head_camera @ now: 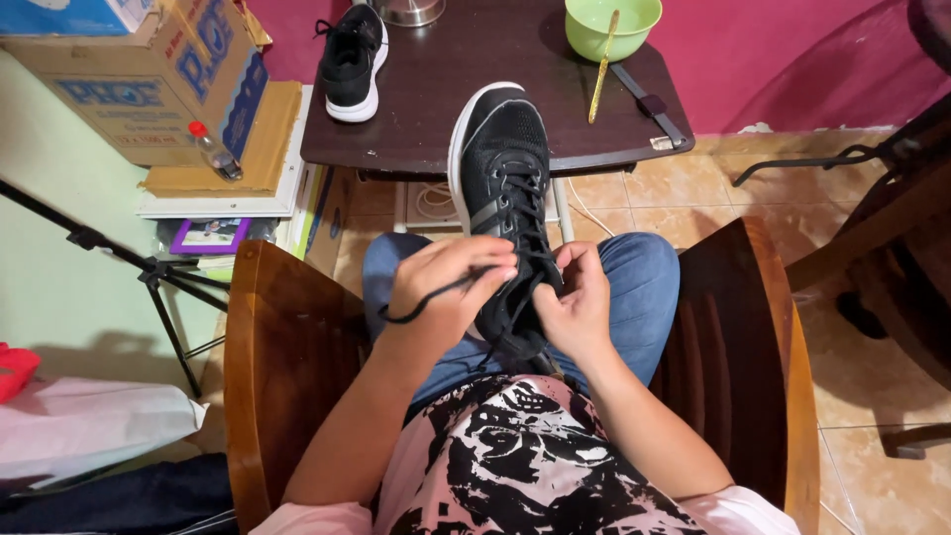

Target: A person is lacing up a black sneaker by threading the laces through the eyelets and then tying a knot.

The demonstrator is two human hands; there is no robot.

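A black mesh sneaker with a white sole [500, 159] rests on my lap, toe pointing away toward the dark table. My left hand [446, 287] pinches a black shoelace [421, 305] that loops out to the left of the shoe's tongue. At the lace eyelets near the shoe's opening, my right hand [578, 302] has its fingers closed on the other lace end. A matching black sneaker [354, 61] sits on the table's far left corner.
The dark table [436, 119] holds a green bowl [612, 22] with a yellow stick in it, and a black strap [649, 102]. Cardboard boxes [149, 79] and a small bottle [213, 151] stand left, a tripod [149, 272] beneath. I sit in a wooden armchair [272, 347].
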